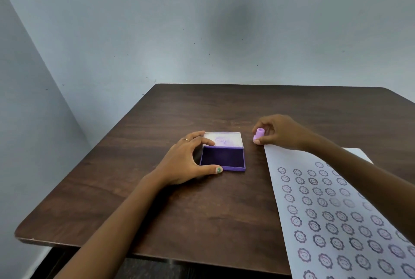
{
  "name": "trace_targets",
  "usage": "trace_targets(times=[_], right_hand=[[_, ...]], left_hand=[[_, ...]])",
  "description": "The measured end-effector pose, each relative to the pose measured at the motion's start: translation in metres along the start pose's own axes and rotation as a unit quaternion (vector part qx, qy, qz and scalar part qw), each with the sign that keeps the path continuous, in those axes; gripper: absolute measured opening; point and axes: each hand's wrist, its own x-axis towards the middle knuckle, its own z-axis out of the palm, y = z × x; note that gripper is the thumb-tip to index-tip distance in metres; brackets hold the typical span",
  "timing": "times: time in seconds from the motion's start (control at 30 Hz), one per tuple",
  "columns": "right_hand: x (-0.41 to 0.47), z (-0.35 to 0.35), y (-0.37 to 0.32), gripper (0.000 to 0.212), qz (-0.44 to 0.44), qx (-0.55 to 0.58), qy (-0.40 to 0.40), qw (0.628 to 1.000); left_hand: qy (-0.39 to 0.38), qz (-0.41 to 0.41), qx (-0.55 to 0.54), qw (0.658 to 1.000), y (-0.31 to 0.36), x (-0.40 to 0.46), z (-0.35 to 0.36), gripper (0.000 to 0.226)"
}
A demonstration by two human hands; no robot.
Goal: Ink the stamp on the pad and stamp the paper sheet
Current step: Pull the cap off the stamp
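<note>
A purple ink pad lies open in the middle of the dark wooden table, its clear lid folded back flat behind it. My left hand grips the pad's left side, thumb at the front corner and fingers on the lid. My right hand holds a small lilac stamp just right of the pad, near the top left corner of the paper sheet. The white sheet lies at the right and carries several rows of purple smiley flower prints.
The table stands in a corner of grey-blue walls. Its front edge runs along the bottom of the view, and the sheet hangs over it at the lower right. Bare wood lies in front of and behind the pad.
</note>
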Motion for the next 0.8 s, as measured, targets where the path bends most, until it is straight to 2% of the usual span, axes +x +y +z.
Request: trace_targets(times=[0.07, 0.13, 0.23, 0.33, 0.43, 0.53, 0.7, 0.8], right_hand=[[-0.005, 0.002, 0.0, 0.027, 0.004, 0.042, 0.041, 0.998], [-0.012, 0.004, 0.001, 0.028, 0.02, 0.143, 0.097, 0.985], [-0.024, 0.011, 0.005, 0.029, 0.051, 0.317, 0.167, 0.932], [-0.034, 0.021, 0.011, 0.036, 0.076, 0.422, 0.198, 0.881], [-0.038, 0.023, 0.016, 0.041, 0.09, 0.484, 0.2, 0.847], [-0.038, 0.02, 0.018, 0.039, 0.093, 0.54, 0.178, 0.817], [-0.042, 0.01, 0.019, 0.035, 0.09, 0.595, 0.12, 0.79], [-0.042, 0.004, 0.022, 0.037, 0.102, 0.616, 0.105, 0.774]], left_hand=[[0.003, 0.001, -0.001, 1.0, 0.0, -0.001, 0.0, 0.063], [0.006, 0.003, 0.003, 1.0, 0.001, -0.001, 0.0, 0.067], [0.033, 0.005, -0.012, 0.999, 0.006, -0.002, 0.0, 0.073], [0.094, 0.017, -0.042, 0.995, 0.016, 0.002, 0.0, 0.061], [0.129, 0.05, -0.044, 0.989, 0.036, 0.013, 0.003, 0.051], [0.13, 0.089, -0.056, 0.986, 0.065, 0.031, 0.009, 0.048], [0.11, 0.115, -0.087, 0.983, 0.106, 0.061, 0.029, 0.047], [0.141, 0.138, -0.126, 0.972, 0.118, 0.071, 0.044, 0.038]])
